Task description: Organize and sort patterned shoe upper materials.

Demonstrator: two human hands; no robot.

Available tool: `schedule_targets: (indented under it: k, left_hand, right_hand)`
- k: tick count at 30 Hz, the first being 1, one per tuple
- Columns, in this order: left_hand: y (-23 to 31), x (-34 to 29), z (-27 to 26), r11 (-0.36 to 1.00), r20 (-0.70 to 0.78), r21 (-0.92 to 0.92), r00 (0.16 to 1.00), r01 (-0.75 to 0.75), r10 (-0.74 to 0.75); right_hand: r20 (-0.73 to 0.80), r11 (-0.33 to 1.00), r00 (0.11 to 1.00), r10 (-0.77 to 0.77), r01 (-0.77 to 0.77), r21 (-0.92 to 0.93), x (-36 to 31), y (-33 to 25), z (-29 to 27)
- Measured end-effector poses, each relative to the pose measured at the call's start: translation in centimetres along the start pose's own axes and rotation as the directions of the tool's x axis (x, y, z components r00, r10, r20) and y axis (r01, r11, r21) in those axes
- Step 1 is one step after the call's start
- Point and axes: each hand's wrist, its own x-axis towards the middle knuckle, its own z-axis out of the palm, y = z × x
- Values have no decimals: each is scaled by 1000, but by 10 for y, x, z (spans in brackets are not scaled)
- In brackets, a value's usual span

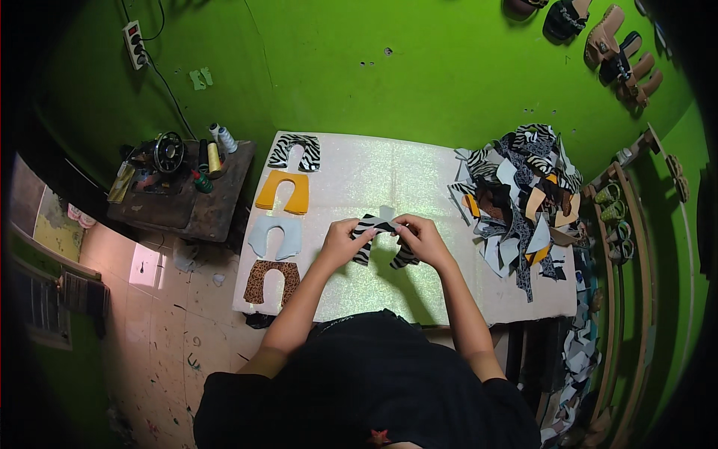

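Observation:
My left hand [342, 241] and my right hand [420, 236] together hold a zebra-striped, horseshoe-shaped fabric piece [376, 237] just above the middle of the white worktable [419, 179]. A pale grey piece shows behind its top edge. Along the table's left side lie stacks of similar cut pieces: zebra-striped [295, 150], yellow [283, 191], light blue [275, 236] and leopard-print [271, 280]. A mixed heap of cut pieces [523, 198] is piled at the table's right end.
A dark side table [217, 209] to the left carries a sewing machine [161, 161] and thread spools [218, 146]. Sandals [609, 41] hang on the green wall at top right. A shelf rack [628, 224] stands right of the table. A power strip [134, 43] hangs top left.

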Motion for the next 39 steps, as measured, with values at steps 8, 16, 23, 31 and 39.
schedule_targets:
  k: [8, 16, 23, 31, 39]
  left_hand:
    - [-31, 13, 8, 835, -132, -158, 849, -528, 512]
    - [-11, 5, 3, 802, 293, -592, 949, 83, 119]
    - [3, 5, 3, 832, 10, -542, 989, -117, 146]
    - [-4, 4, -9, 802, 46, -597, 998, -3, 38]
    - [-14, -6, -14, 828, 95, -559, 995, 44, 11]
  right_hand:
    - [104, 929, 994, -12, -28, 370, 2, 0, -2]
    - [-63, 864, 998, -20, 49, 501, -2, -12, -10]
    - [-107, 603, 938, 329, -121, 788, -4, 10, 0]
    - [-197, 770, 947, 255, -76, 633, -3, 32, 16]
    - [-326, 852, 927, 186, 13, 524, 1, 34, 20]
